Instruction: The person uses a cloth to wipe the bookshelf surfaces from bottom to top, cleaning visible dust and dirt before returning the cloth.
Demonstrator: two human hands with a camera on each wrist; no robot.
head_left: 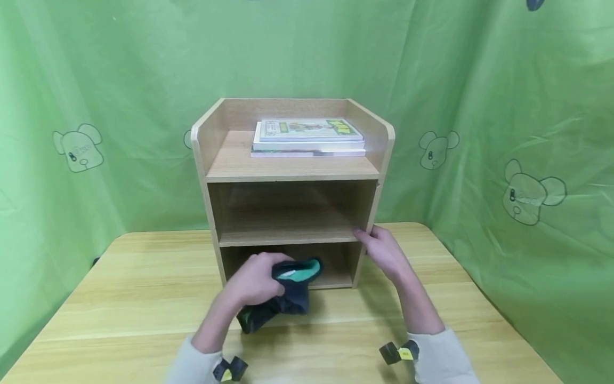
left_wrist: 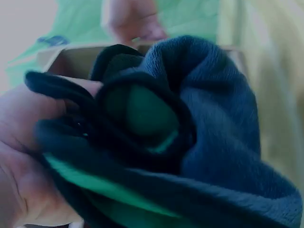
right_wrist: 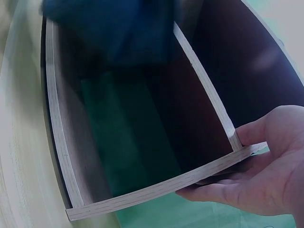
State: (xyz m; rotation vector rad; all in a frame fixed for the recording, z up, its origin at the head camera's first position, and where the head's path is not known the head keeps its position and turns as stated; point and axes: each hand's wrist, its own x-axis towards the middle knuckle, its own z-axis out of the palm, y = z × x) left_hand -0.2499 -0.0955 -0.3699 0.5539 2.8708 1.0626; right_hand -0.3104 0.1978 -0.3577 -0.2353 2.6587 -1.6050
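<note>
My left hand [head_left: 256, 277] grips a dark blue-grey plush cloth [head_left: 293, 296] with a green inner side and dark bound edges. It hangs bunched in front of the shelf's lowest compartment. In the left wrist view the folded cloth [left_wrist: 218, 118] fills most of the picture, with its green face showing in a rolled opening. At the right side of the small wooden shelf [head_left: 292, 177], my right hand [head_left: 384, 250] holds the side panel. The right wrist view shows that hand's thumb inside by the middle board and its fingers [right_wrist: 213, 192] along the outside.
Several stacked books [head_left: 309, 140] lie on the shelf's top level. The shelf stands on a light wood table [head_left: 144, 298]. Green curtains [head_left: 144, 64] with mouse-like drawings hang behind and beside it. Small black devices [head_left: 230, 369] sit on both wrists.
</note>
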